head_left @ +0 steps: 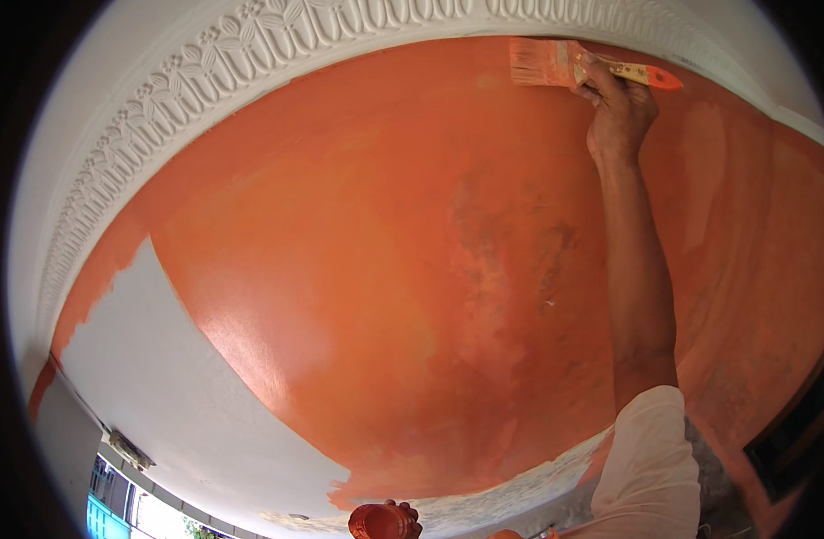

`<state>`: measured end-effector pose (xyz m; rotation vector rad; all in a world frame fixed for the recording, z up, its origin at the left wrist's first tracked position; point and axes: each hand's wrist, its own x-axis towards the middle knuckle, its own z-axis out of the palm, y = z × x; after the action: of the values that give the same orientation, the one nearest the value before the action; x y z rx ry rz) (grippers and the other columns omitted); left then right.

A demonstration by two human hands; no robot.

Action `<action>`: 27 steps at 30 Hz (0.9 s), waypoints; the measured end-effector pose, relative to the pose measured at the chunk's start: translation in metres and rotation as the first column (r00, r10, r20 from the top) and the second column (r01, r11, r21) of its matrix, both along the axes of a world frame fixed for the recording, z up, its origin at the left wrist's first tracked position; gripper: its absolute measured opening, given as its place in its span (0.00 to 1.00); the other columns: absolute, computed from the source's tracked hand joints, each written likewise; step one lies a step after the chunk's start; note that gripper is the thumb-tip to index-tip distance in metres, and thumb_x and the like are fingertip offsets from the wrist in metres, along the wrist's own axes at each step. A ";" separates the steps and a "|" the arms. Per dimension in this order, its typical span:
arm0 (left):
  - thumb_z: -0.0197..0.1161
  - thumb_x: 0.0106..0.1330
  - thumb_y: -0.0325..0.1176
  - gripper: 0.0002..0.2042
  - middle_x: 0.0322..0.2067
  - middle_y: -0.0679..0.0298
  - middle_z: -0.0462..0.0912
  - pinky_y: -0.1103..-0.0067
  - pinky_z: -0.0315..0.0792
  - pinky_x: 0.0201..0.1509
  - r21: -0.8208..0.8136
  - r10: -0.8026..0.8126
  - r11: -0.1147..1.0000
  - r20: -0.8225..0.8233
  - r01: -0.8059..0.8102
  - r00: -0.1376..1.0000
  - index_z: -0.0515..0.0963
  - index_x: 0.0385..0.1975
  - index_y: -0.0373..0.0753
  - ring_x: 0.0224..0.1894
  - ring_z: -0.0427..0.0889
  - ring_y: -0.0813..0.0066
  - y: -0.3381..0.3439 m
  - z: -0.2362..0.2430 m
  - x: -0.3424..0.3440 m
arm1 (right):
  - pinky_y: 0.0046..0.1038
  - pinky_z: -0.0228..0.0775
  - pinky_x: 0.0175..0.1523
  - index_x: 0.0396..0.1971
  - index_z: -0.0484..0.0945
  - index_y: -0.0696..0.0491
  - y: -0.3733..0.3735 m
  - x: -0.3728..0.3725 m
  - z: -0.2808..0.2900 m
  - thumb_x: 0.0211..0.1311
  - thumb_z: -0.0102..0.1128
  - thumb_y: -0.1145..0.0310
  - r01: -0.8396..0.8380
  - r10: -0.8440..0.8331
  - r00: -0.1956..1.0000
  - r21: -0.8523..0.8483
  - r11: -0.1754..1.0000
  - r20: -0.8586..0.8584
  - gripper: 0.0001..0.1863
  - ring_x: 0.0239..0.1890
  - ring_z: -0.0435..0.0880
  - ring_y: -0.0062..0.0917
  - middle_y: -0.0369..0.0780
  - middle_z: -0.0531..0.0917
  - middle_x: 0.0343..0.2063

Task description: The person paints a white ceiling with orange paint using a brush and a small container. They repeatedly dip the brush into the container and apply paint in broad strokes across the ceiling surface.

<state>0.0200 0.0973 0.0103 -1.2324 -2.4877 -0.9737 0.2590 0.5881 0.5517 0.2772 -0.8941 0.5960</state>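
My right hand (623, 112) is raised high at the upper right, its fingers closed round the ferrule and lower handle of a wide flat paintbrush (530, 63). The brush lies sideways, bristles to the left and orange-tipped handle to the right. Its bristles are smeared with orange paint and lie against the orange wall (367, 207), just under the white cornice. Low in the view, my left hand (413, 515) grips a small round paint pot (376, 523) coated in orange-red. Only some fingers show at the pot's rim; the rest is cut off by the lower edge.
A moulded white cornice (277, 36) curves above the painted wall. At lower left is a pale grey unpainted area (178, 368). A small fixture (131, 449) sits near a bright opening (151, 512). A dark frame (798, 422) stands at the right, beside patchy, stained paint.
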 end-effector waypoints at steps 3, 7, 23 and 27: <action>0.60 0.73 0.40 0.10 0.30 0.63 0.86 0.66 0.76 0.38 -0.104 -0.018 0.995 -0.108 0.006 0.994 0.83 0.36 0.42 0.35 0.84 0.63 0.002 0.006 0.001 | 0.27 0.85 0.38 0.36 0.89 0.62 0.004 0.006 0.000 0.64 0.74 0.73 0.014 -0.014 1.000 -0.017 1.000 0.013 0.07 0.29 0.86 0.19 0.37 0.87 0.26; 0.60 0.70 0.41 0.11 0.31 0.62 0.87 0.63 0.77 0.39 -0.357 -0.102 0.932 -0.432 -0.066 0.896 0.83 0.32 0.43 0.36 0.84 0.61 0.005 0.025 0.004 | 0.27 0.84 0.39 0.35 0.89 0.61 0.010 0.017 0.001 0.63 0.75 0.72 0.037 -0.037 0.999 -0.033 0.999 0.017 0.07 0.30 0.85 0.19 0.36 0.86 0.26; 0.54 0.76 0.47 0.12 0.39 0.61 0.81 0.61 0.77 0.41 0.526 -0.368 0.849 0.532 0.043 0.763 0.78 0.41 0.48 0.40 0.78 0.58 0.005 -0.068 -0.025 | 0.28 0.86 0.40 0.37 0.89 0.61 0.035 0.051 -0.003 0.61 0.77 0.69 0.122 -0.120 0.992 -0.075 0.990 0.032 0.11 0.33 0.87 0.20 0.38 0.88 0.31; 0.50 0.78 0.50 0.14 0.41 0.60 0.81 0.60 0.78 0.41 0.638 -0.499 0.769 0.630 -0.030 0.595 0.78 0.43 0.48 0.41 0.78 0.56 0.000 -0.090 -0.037 | 0.27 0.87 0.41 0.37 0.89 0.61 0.040 0.058 -0.001 0.62 0.76 0.70 0.138 -0.137 0.990 -0.091 0.986 0.015 0.10 0.33 0.87 0.20 0.38 0.88 0.32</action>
<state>-0.0170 0.0976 -0.0793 -1.0625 -2.1132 -2.6210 0.3168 0.6280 0.5511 0.1287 -0.8841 0.5088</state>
